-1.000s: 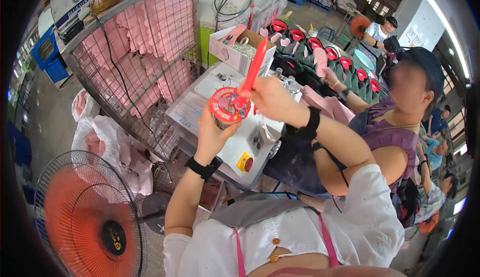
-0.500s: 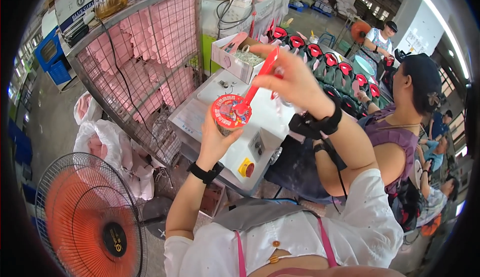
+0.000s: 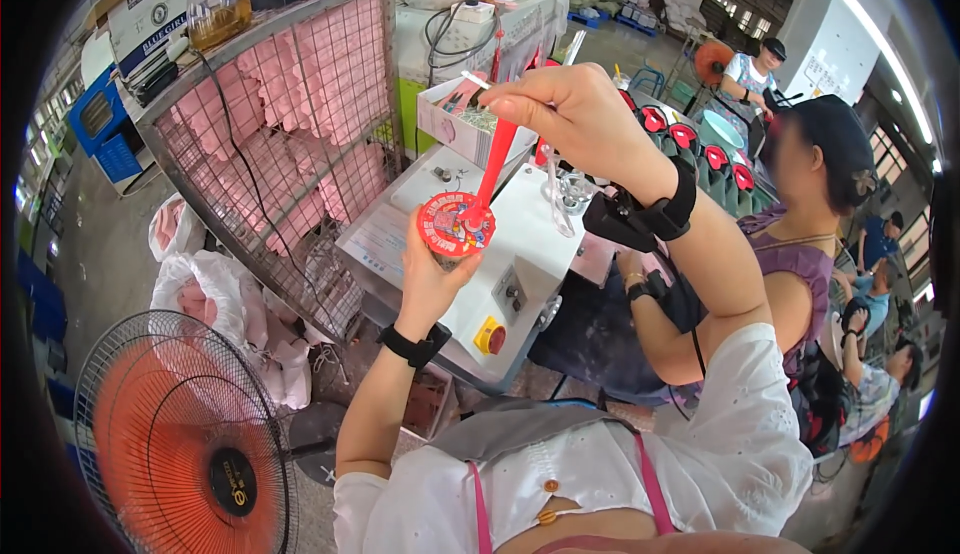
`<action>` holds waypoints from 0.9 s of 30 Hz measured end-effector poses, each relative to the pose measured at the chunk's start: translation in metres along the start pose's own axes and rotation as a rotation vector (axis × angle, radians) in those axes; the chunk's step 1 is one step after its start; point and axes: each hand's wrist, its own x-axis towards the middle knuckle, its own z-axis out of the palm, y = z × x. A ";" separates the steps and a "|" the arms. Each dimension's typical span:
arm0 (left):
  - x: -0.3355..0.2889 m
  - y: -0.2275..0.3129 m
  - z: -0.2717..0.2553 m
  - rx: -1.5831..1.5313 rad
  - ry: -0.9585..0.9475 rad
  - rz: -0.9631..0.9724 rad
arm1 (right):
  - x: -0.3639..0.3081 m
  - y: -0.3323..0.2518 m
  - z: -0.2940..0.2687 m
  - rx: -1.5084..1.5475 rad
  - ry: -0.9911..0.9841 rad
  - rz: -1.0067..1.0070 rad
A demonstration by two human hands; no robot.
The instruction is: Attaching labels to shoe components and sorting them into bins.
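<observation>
My left hand is wrapped round a small cup with a red printed lid, held above the white machine top. From the lid a long red plastic spoon slants up, its rounded lower end against the lid; whether it pierces the lid I cannot tell. My right hand is closed, thumb and finger pinching near the spoon's upper end. A small white tip sticks out past those fingers. Below this hand a clear crumpled plastic strip shows; whether it hangs from the hand is unclear.
The machine has a yellow-and-red switch. Behind it stands an open box. A wire cage of pink pieces and an orange fan are on the left. A co-worker in purple sits close at right.
My right hand has moved slightly up and left, its fingers now in a clear pinch. The spoon stands steeper. My left hand and the cup have barely shifted.
</observation>
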 end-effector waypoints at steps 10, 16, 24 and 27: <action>0.000 0.021 -0.004 0.440 0.149 0.141 | 0.013 -0.008 -0.012 -0.079 0.005 0.047; 0.012 0.041 -0.010 0.586 0.083 0.238 | 0.018 -0.002 -0.019 0.031 0.139 -0.017; -0.006 0.012 -0.019 0.408 0.084 0.107 | 0.006 0.014 -0.003 0.169 -0.088 0.124; -0.007 0.007 -0.021 0.125 0.025 -0.082 | 0.008 0.018 0.003 0.293 -0.123 0.139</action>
